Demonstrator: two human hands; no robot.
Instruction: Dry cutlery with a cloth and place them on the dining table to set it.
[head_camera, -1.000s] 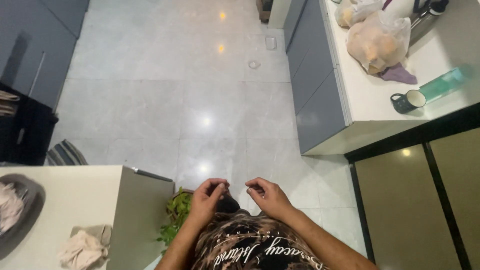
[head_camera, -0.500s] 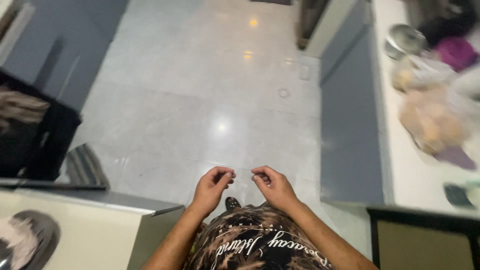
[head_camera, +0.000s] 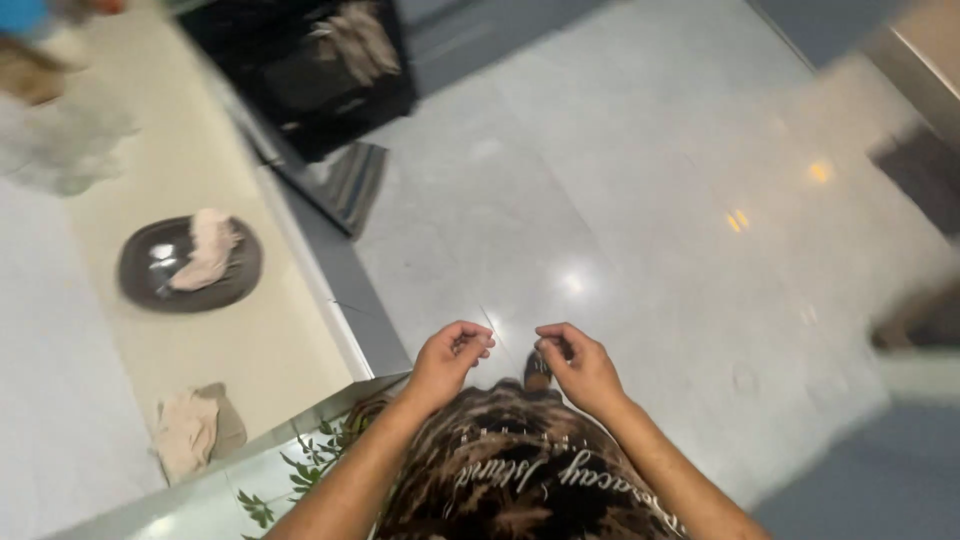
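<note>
2 bare hands hover over the grey tiled floor (head_camera: 640, 200), fingers curled: left hand (head_camera: 447, 362) and right hand (head_camera: 580, 368) near each other, whether pinching anything is unclear.

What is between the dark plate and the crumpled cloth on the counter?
Nothing that the head view shows: between the dark plate and the crumpled beige cloth there is only bare cream countertop.
</note>
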